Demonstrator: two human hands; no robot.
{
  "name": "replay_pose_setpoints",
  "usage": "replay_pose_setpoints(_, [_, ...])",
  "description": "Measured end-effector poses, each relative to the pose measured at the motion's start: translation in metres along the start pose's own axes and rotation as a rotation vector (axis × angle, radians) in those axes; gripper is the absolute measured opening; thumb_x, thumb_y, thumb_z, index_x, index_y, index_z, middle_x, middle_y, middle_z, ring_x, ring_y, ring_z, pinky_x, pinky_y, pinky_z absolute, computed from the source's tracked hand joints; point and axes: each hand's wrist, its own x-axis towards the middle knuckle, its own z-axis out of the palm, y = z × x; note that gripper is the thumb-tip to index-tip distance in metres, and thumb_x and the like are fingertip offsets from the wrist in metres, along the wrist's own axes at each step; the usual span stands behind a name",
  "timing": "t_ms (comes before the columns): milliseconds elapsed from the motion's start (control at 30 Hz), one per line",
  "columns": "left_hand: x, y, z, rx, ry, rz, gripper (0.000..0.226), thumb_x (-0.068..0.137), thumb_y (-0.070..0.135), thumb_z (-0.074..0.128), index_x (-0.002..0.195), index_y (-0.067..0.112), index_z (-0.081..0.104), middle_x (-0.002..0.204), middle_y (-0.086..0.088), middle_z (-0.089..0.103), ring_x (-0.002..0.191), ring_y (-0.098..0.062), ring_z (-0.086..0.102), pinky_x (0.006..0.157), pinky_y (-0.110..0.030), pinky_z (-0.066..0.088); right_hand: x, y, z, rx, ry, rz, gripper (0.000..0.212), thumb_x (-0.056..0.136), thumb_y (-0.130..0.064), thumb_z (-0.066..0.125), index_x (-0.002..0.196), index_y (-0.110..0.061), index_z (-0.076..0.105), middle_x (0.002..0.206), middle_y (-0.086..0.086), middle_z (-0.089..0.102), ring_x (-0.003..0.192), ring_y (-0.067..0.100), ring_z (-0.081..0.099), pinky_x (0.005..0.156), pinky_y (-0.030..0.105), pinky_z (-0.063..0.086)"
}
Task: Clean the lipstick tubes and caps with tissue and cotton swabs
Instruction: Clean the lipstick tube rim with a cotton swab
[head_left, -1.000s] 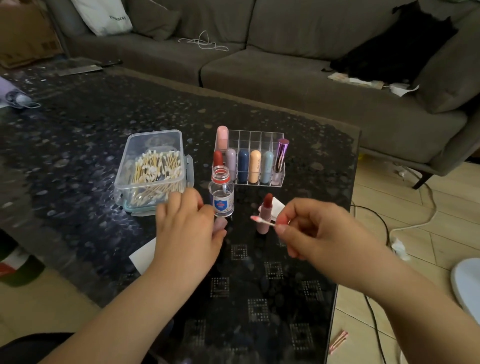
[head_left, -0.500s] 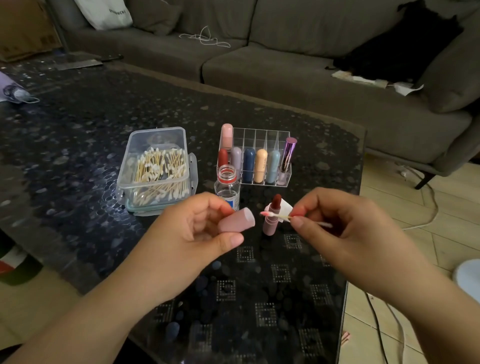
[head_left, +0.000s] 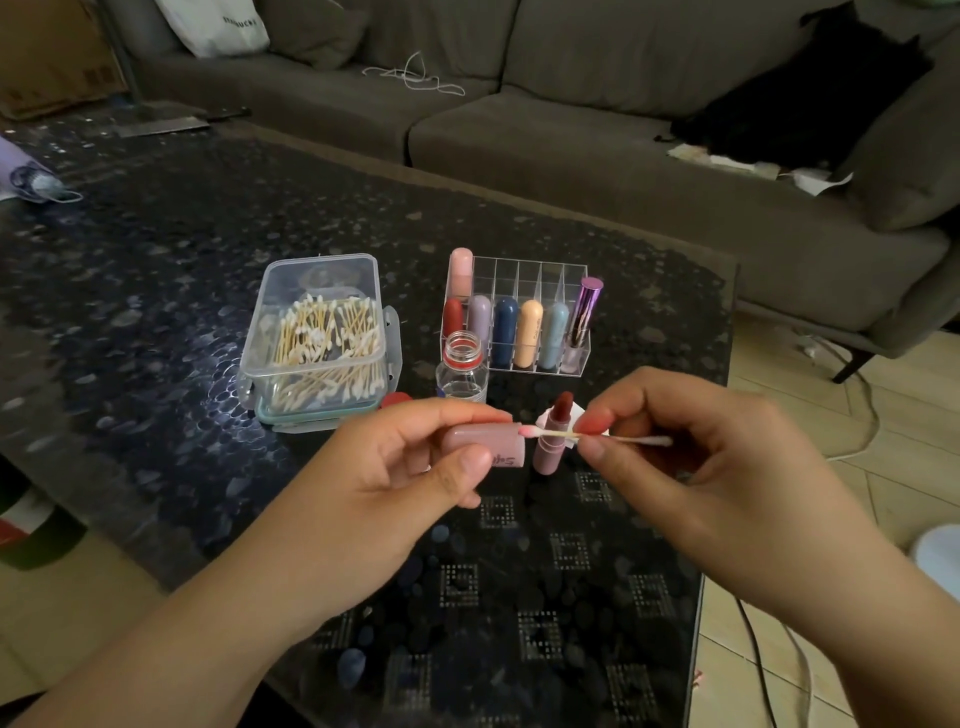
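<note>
Holding the cotton swab (head_left: 597, 435) level in my right hand (head_left: 711, 467), pinched mid-stick between thumb and fingers, I see its pink-stained tip right at the open mouth of the mauve cap (head_left: 485, 441). My left hand (head_left: 395, 467) grips that cap sideways, its long axis in line with the swab. Just behind the gap the open lipstick tube (head_left: 553, 434) stands upright on the table (head_left: 156, 260), near the swab box (head_left: 322, 338).
</note>
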Motion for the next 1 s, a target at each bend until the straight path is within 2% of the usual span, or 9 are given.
replay_pose_setpoints(67, [0.0000, 0.0001, 0.0019, -0.012, -0.014, 0.001, 0.026, 0.078, 0.036, 0.064, 0.104, 0.038, 0.068, 0.086, 0.016, 0.070, 0.076, 0.000, 0.064, 0.071, -0.015, 0.051, 0.0000, -0.0001, 0.0004, -0.024, -0.003, -0.015, 0.001, 0.078, -0.030, 0.064, 0.078, -0.029, 0.065, 0.064, -0.010, 0.058, 0.055, 0.005, 0.053, 0.050, 0.006, 0.036])
replay_pose_setpoints(167, [-0.0006, -0.0011, 0.0032, -0.028, -0.043, 0.006, 0.031, 0.074, 0.046, 0.058, 0.101, 0.037, 0.069, 0.079, 0.018, 0.067, 0.073, 0.001, 0.061, 0.074, -0.022, 0.053, -0.0012, -0.0007, 0.0004, -0.053, 0.017, -0.026, 0.003, 0.079, -0.029, 0.064, 0.078, -0.027, 0.066, 0.064, -0.011, 0.059, 0.055, 0.004, 0.053, 0.050, 0.004, 0.035])
replay_pose_setpoints(267, [-0.0003, -0.0033, 0.0032, -0.086, -0.019, 0.001, 0.030, 0.072, 0.045, 0.059, 0.098, 0.037, 0.071, 0.083, 0.012, 0.067, 0.073, -0.005, 0.061, 0.085, -0.038, 0.052, -0.0014, 0.0005, 0.0015, -0.080, 0.029, -0.019, 0.007, 0.080, -0.030, 0.062, 0.076, -0.026, 0.067, 0.061, -0.009, 0.057, 0.052, 0.004, 0.051, 0.048, 0.004, 0.033])
replay_pose_setpoints(333, [0.0004, -0.0038, 0.0033, -0.120, 0.007, 0.002, 0.030, 0.072, 0.044, 0.061, 0.098, 0.035, 0.072, 0.088, 0.005, 0.068, 0.075, -0.008, 0.062, 0.088, -0.042, 0.051, -0.0017, 0.0005, 0.0015, -0.077, -0.007, -0.024, 0.009, 0.080, -0.030, 0.062, 0.075, -0.025, 0.068, 0.055, -0.008, 0.054, 0.049, 0.004, 0.048, 0.047, 0.005, 0.031])
replay_pose_setpoints(433, [0.0007, -0.0041, 0.0044, -0.118, -0.004, 0.003, 0.029, 0.072, 0.044, 0.061, 0.098, 0.035, 0.072, 0.087, 0.006, 0.068, 0.076, -0.007, 0.062, 0.084, -0.035, 0.054, -0.0021, -0.0025, 0.0007, -0.054, -0.072, -0.070, 0.008, 0.081, -0.027, 0.063, 0.075, -0.023, 0.068, 0.053, -0.010, 0.054, 0.047, 0.003, 0.047, 0.047, 0.004, 0.030])
replay_pose_setpoints(500, [0.0010, -0.0036, 0.0052, -0.115, -0.030, -0.001, 0.029, 0.072, 0.044, 0.060, 0.097, 0.036, 0.072, 0.084, 0.006, 0.067, 0.076, -0.006, 0.062, 0.082, -0.029, 0.054, -0.0017, -0.0032, 0.0004, -0.075, -0.046, -0.103, 0.007, 0.082, -0.023, 0.064, 0.077, -0.022, 0.068, 0.051, -0.012, 0.051, 0.047, -0.001, 0.045, 0.048, 0.002, 0.028])
replay_pose_setpoints(667, [0.0016, -0.0015, 0.0035, -0.179, -0.016, 0.008, 0.030, 0.073, 0.041, 0.061, 0.098, 0.028, 0.073, 0.093, -0.019, 0.063, 0.075, -0.010, 0.059, 0.083, -0.037, 0.054, -0.0005, -0.0033, 0.0023, -0.192, -0.007, -0.131, 0.006, 0.083, -0.022, 0.063, 0.078, -0.020, 0.066, 0.052, -0.021, 0.039, 0.049, -0.006, 0.042, 0.050, 0.002, 0.027])
replay_pose_setpoints(767, [0.0011, -0.0024, 0.0042, -0.212, -0.012, 0.000, 0.031, 0.072, 0.040, 0.062, 0.098, 0.026, 0.074, 0.089, -0.016, 0.062, 0.074, -0.011, 0.058, 0.078, -0.030, 0.054, -0.0007, -0.0050, 0.0027, -0.165, -0.061, -0.170, 0.006, 0.082, -0.019, 0.064, 0.075, -0.019, 0.064, 0.051, -0.016, 0.039, 0.048, -0.003, 0.039, 0.050, 0.003, 0.027])
replay_pose_setpoints(1000, [0.0023, -0.0044, 0.0015, -0.277, -0.029, -0.018, 0.033, 0.072, 0.036, 0.063, 0.099, 0.020, 0.074, 0.091, -0.008, 0.063, 0.074, -0.011, 0.056, 0.076, -0.027, 0.053, 0.0014, -0.0050, 0.0017, -0.226, -0.025, -0.161, 0.006, 0.083, -0.020, 0.063, 0.078, -0.019, 0.066, 0.051, -0.021, 0.033, 0.048, -0.007, 0.038, 0.049, 0.003, 0.026])
